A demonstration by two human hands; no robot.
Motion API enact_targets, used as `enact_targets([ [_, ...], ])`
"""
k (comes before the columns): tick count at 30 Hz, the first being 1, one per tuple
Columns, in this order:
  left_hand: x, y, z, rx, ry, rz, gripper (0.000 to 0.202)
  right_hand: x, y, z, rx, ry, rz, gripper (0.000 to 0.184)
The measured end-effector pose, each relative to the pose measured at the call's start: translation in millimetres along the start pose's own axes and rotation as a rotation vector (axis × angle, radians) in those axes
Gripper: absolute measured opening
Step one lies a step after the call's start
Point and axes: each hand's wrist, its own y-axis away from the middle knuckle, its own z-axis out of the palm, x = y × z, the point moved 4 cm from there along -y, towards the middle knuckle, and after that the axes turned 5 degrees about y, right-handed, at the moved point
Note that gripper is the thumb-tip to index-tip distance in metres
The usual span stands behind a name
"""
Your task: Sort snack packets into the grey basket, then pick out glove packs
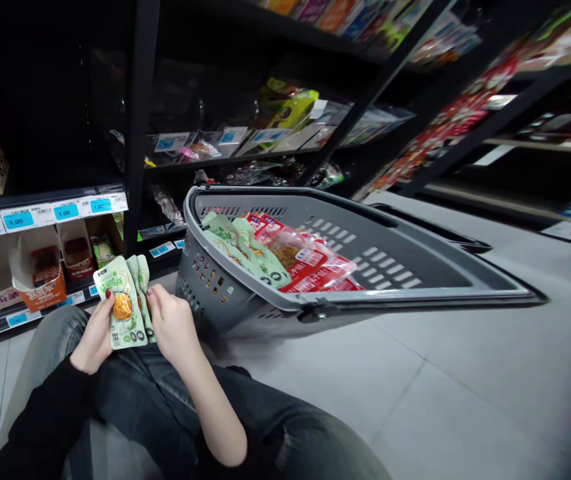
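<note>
Low between shop shelves, over my knees, my left hand (96,337) and right hand (170,327) together pinch a fan of green packets (125,310), long axis upright, while the grey basket (205,288) lies tilted just to their right on the floor, nearest my right hand.

I read pale green plastic-film snack packets (126,310) as glossy, slick | grey perforated plastic basket (238,308): matt, moulded | red plastic packets (315,270): shiny, crinkled | dark denim jeans (165,393): rough cloth | pale grey floor tiles (465,400): smooth, faint sheen
</note>
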Motion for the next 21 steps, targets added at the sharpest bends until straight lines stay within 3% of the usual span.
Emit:
enact_targets([
  [3, 2, 1, 2.8, 0.022, -0.019, 0.019, 0.026, 8, -3, 1, -0.048, -0.016, 0.008, 0.028],
  [8, 4, 2, 7.4, 0.065, -0.126, 0.079, 0.029, 11, -4, -13, 0.156, -0.060, -0.006, 0.015],
  [10, 4, 1, 7.4, 0.052, -0.183, 0.126, 0.034, 10, -4, -9, 0.086, -0.116, -0.005, 0.009],
  [13, 3, -1, 4.4, 0.036, -0.257, 0.197, 0.039, 12, -2, 2, -0.010, -0.205, 0.110, 0.009],
  [17, 2, -5, -1.7, 0.048, -0.309, 0.256, 0.039, 13, 1, 14, -0.004, -0.313, 0.252, 0.026],
  [21, 1, -8, -5.6, 0.033, -0.328, 0.273, 0.042, 10, 0, 15, 0.038, -0.430, 0.271, 0.021],
])
